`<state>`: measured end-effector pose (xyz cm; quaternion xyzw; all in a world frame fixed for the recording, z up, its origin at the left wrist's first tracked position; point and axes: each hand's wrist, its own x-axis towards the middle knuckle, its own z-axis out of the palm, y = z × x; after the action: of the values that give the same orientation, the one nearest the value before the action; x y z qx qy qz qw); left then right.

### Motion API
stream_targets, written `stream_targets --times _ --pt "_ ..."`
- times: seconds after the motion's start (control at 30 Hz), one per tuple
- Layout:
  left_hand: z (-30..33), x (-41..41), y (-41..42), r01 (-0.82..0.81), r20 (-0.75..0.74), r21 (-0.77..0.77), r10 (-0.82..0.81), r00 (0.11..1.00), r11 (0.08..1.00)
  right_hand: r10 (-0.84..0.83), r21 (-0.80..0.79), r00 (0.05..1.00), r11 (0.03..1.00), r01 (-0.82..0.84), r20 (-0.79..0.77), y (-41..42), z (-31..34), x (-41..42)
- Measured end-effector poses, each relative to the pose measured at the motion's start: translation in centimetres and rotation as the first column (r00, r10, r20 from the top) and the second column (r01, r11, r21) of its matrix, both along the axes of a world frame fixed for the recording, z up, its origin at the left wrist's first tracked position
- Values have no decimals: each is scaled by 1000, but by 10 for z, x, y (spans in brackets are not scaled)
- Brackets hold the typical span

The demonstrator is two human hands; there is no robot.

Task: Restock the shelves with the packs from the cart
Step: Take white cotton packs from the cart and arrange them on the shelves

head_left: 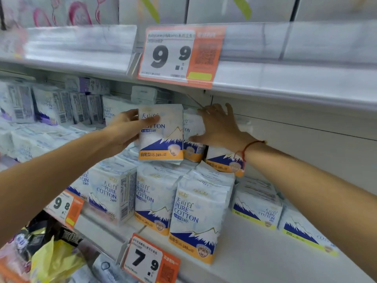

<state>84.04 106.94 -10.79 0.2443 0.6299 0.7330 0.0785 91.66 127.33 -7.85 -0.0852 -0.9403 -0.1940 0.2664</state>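
Note:
My left hand point(127, 129) grips a white pack point(163, 135) with a blue mountain and an orange band, held upright above the front row on the middle shelf point(255, 237). My right hand point(218, 127) lies flat with its fingers spread against the pack standing behind point(193, 129); another like it point(224, 160) sits under my wrist. Below, several more orange-band packs point(195, 217) stand in rows. The cart's contents point(51, 254) show at the bottom left as dark and yellow bags.
Yellow-band packs point(257, 207) lie at the right of the shelf. Purple-marked packs point(49, 107) fill the left. Price tags "9.9" point(175, 56), "7.9" point(146, 260) and "9.8" point(63, 207) hang on the shelf edges. The upper shelf point(285, 78) overhangs my hands.

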Motion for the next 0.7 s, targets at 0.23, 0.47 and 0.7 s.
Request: stream_targets --times 0.23,0.47,0.7 --pt "7 -1 47 29 -39 -51 -31 999 998 17 -173 948 982 -75 -316 9 -49 67" --pt "-17 -11 53 -39 -158 -482 -44 986 875 -263 -872 907 454 -185 -329 13 -59 64" --pt "-19 22 65 -153 -223 -434 58 973 888 -268 -877 925 466 -120 -269 12 -57 61"
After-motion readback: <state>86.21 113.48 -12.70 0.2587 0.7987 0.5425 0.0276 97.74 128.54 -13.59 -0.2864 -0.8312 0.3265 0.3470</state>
